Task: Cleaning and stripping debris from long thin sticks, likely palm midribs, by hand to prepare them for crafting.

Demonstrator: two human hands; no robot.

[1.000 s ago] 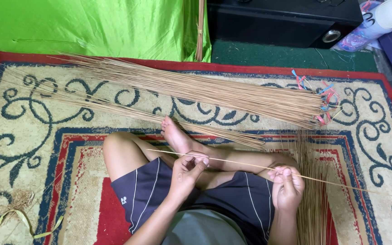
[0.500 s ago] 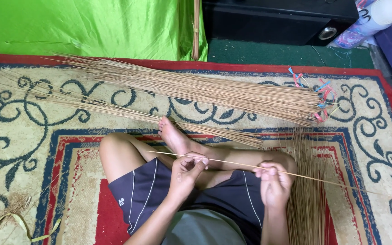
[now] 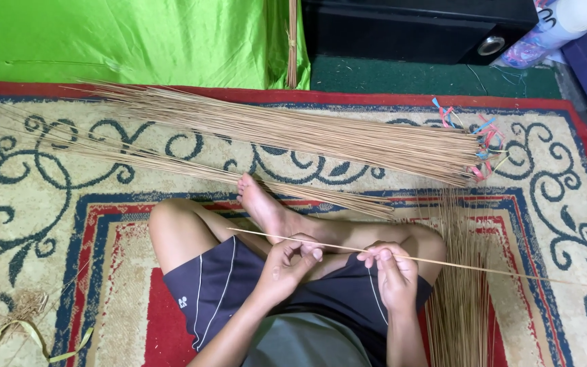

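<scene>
I sit cross-legged on a patterned rug (image 3: pixel 69 224). A single thin tan stick (image 3: pixel 484 266) runs across my lap from left to far right. My left hand (image 3: pixel 287 265) pinches it near its left part. My right hand (image 3: pixel 392 268) grips the same stick a little to the right, fingers curled around it. A big bundle of the same sticks (image 3: pixel 307 132) lies across the rug beyond my foot, its right end tied with coloured bands (image 3: pixel 484 143). A smaller loose row (image 3: pixel 287 187) lies just behind my foot.
More sticks (image 3: pixel 460 299) lie lengthwise by my right knee. A green cloth (image 3: pixel 123 41) covers the floor at the back left. A black box (image 3: pixel 416 27) stands at the back. Scraps of fibre and a yellow strip (image 3: pixel 22 319) lie at the front left.
My right hand has slid left along the stick, closer to the left hand. The left hand has stayed in place.
</scene>
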